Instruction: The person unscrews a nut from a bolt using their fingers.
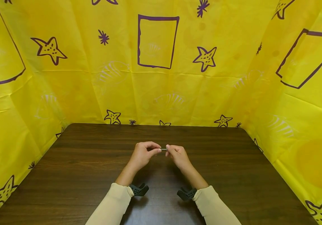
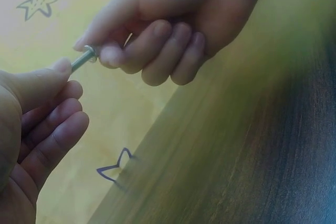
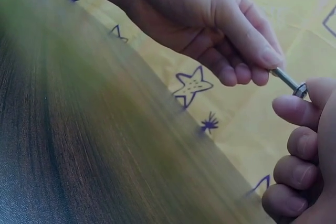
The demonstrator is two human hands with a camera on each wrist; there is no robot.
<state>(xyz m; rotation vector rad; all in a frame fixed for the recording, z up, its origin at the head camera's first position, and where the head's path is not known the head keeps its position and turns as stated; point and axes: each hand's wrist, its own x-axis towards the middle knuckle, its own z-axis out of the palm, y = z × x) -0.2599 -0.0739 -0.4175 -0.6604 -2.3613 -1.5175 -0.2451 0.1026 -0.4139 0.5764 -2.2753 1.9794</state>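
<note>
A thin metal bolt [image 1: 163, 149] spans the gap between both hands above the middle of the table. My left hand [image 1: 141, 155] pinches one end of its shaft between thumb and index finger. At the other end, the thumb and index finger of my right hand [image 1: 180, 157] grip a wider hex-shaped, flanged piece [image 3: 300, 91], which could be the head or a nut; I cannot tell which. In the right wrist view the bare shaft [image 3: 285, 79] shows between the two grips. The right hand's other fingers are curled in, and the left fingertips hide the shaft's far end.
Beneath the hands lies a dark wood-grain table [image 1: 93, 175]. Yellow cloth walls [image 1: 161, 87] printed with stars and frames stand along its back and sides. Dark straps with cameras [image 1: 140, 189] sit at both wrists, below the hands.
</note>
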